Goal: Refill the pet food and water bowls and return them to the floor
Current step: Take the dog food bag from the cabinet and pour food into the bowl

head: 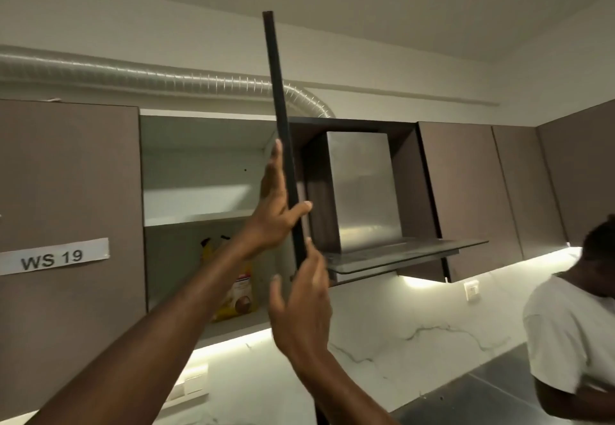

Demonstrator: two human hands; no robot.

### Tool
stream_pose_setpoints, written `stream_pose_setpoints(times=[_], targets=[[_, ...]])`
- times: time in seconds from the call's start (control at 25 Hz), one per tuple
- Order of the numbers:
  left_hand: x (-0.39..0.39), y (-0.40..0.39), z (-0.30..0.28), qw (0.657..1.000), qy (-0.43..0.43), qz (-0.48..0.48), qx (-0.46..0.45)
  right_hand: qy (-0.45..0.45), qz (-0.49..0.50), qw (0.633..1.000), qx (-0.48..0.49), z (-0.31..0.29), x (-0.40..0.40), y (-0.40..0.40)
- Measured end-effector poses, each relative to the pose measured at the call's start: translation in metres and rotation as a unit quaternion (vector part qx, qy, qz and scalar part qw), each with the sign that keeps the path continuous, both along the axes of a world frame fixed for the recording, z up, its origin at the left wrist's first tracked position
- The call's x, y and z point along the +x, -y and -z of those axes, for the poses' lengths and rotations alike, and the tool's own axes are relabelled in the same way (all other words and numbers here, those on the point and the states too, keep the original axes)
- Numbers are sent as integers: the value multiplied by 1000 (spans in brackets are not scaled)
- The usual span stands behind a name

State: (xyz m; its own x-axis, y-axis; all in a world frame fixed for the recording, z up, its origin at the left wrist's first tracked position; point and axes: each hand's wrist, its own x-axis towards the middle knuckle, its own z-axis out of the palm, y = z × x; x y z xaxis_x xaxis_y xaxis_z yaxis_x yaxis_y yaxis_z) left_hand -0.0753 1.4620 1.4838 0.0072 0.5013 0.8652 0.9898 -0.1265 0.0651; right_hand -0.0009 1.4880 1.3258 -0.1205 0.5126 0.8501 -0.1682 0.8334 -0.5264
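Both hands, left hand (274,211) and right hand (301,301), clasp the cabinet door (283,131) edge, baring the yellow food bag (238,286) behind it.

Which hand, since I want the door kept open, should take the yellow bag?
Probably left. The left hand is on the door's cabinet side, its arm crossing the bag; the right hand at the lower edge can hold.

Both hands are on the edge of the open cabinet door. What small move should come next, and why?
Probably free the left hand and reach for the yellow bag on the lower shelf, while the right hand steadies the cabinet door. The door is open, the bag stands in view, and neither hand holds food.
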Motion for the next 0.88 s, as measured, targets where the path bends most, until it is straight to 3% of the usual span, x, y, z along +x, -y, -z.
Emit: stream_pose_setpoints(times=[0.12,0.24,0.36,0.44,0.6,0.76,0.88], targets=[[41,-40,-23,996,-76,-41,-32,-2,96,994,-61,-7,24,-36],[54,-64,-31,988,-128,-67,-52,-12,115,988,-101,-11,48,-72],[33,-66,-26,979,-185,-73,-56,-18,113,985,-127,-9,65,-102],[1,-56,-13,980,-169,-93,-38,-8,144,981,-128,-7,70,-109],[-99,-27,38,987,-31,-154,-17,33,287,957,29,-1,44,-80],[-223,2,109,954,174,-241,35,51,184,961,200,10,-33,-61],[-296,17,148,901,324,-273,93,159,74,967,186,25,-102,-67]])
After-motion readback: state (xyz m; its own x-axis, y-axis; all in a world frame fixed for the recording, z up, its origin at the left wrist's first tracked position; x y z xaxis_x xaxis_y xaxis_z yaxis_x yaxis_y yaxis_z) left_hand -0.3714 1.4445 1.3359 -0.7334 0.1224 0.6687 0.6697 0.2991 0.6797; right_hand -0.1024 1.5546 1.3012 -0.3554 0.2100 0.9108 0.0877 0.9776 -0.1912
